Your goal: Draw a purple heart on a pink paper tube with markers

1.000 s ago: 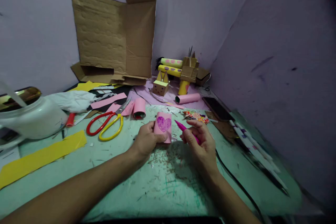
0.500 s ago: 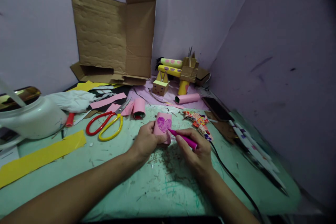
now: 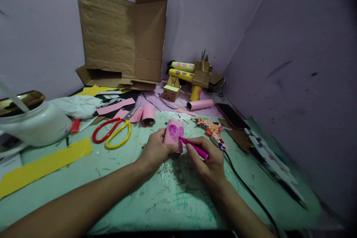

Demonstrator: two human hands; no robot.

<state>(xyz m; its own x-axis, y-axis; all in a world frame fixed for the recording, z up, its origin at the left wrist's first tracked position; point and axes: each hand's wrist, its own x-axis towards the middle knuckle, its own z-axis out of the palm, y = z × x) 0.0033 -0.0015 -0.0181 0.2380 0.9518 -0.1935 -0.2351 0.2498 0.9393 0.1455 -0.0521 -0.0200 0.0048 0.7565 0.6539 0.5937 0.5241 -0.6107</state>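
My left hand grips a small pink paper-covered roll by its left side and lower edge, with the thumb on its front. A purple heart is coloured on the roll's face. In my right hand is a magenta marker, its tip touching the paper at the heart's lower right edge. Scissors with one red and one yellow handle lie to the left of my left hand. Just behind them stands another pink roll.
A patterned glue gun with a black cable lies at right, near a phone and several white markers. A white pot and yellow strip are at left. Cardboard and a box figure stand behind.
The heart roll has turned slightly in my left hand, so the heart sits nearer its right edge. The marker tip stays at the heart's lower right. The whole view has shifted a little.
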